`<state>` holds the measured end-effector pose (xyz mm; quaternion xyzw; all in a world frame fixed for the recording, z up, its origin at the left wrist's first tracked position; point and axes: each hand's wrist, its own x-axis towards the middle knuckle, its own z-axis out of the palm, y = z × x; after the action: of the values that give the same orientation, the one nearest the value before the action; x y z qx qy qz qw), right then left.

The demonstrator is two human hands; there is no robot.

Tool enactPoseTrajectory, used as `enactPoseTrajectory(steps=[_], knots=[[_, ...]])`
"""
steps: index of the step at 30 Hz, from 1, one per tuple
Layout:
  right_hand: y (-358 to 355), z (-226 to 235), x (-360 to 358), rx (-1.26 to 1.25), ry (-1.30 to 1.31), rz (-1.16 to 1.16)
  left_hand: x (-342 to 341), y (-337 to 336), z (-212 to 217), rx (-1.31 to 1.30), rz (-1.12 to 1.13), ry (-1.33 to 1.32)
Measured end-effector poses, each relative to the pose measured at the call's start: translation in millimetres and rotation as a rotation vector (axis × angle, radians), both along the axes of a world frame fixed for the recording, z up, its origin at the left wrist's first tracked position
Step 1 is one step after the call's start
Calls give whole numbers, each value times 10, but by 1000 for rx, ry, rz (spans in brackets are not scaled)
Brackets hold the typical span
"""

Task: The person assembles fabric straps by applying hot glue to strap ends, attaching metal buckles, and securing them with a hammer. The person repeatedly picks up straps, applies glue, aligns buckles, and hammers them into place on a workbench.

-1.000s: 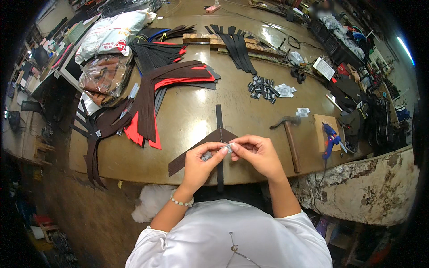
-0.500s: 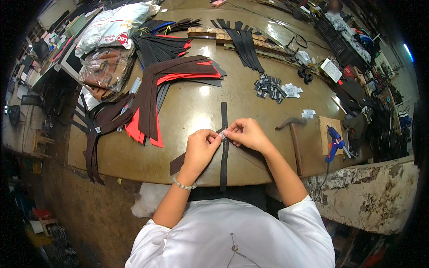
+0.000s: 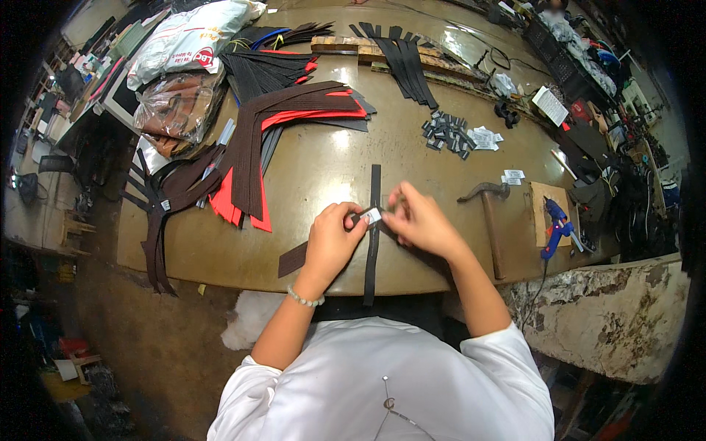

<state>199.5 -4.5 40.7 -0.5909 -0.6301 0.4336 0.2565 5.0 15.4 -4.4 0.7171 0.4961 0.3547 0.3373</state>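
small tag: a small white rectangular tag (image 3: 373, 215) sits at the centre of the frame, pinched between both hands right over a dark strap.
dark strap: the long black strap (image 3: 374, 220) runs straight up and down the middle of the frame, lying flat on the counter (image 3: 323, 169), its lower end hanging past the near edge.
left hand: the left hand (image 3: 332, 239) is pressed together, thumb and forefinger pinching the tag's left end.
right hand: the right hand (image 3: 415, 220) has its fingers curled and pinches the tag's right end; the fingertips are blurred.
step: it looks like the tag is being fitted onto the strap, about midway through that step.
next move: it calls for holding the tag square across the strap and pressing it down evenly.
second strap: a brown strap (image 3: 294, 259) lies slanted under the left hand.
nearby: a hammer (image 3: 489, 213) and a blue glue gun (image 3: 555, 224) lie at the right; a heap of small dark and white tags (image 3: 456, 134) sits upper right; brown and red strips (image 3: 257, 154) fan out at the upper left.
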Motion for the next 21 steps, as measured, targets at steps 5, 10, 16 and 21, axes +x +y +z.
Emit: enactPoseTrajectory(steps=[5, 10, 16, 21], knots=[[-918, 1, -163, 304, -321, 316, -37, -264, 30, -86, -15, -39], [-1095, -473, -530, 592, -361, 125, -36, -306, 41, -25, -37, -3], [-491, -234, -155, 458, -67, 133, -62, -309, 19, 14, -51, 19], [15, -255, 60, -1, 327, 76, -70, -307, 17, 15, -49, 19]])
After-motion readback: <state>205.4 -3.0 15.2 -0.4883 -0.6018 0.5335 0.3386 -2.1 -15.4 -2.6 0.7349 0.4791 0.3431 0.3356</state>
